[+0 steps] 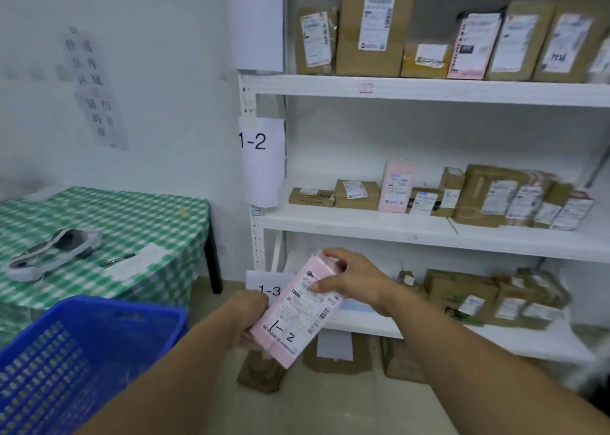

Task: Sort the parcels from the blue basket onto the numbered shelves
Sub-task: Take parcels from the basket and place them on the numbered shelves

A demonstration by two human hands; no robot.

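The pink parcel (297,309), handwritten 1-2, is in the air just right of the basket (82,335), held by both hands. The left hand (249,316) grips its lower end and the right hand (353,278) pinches its upper end. Its long axis tilts from low near the body up toward the shelves. The 1-2 shelf (330,223) lies above and to the right, so the right hand is nearer and would likely lead the lift.

To your left you have one table (211,263) under a green-checked cloth (138,210), bearing a grey handheld device (54,250), pen (118,259) and paper sheet (138,264), with a printed notice (95,88) on the wall (171,71) behind.
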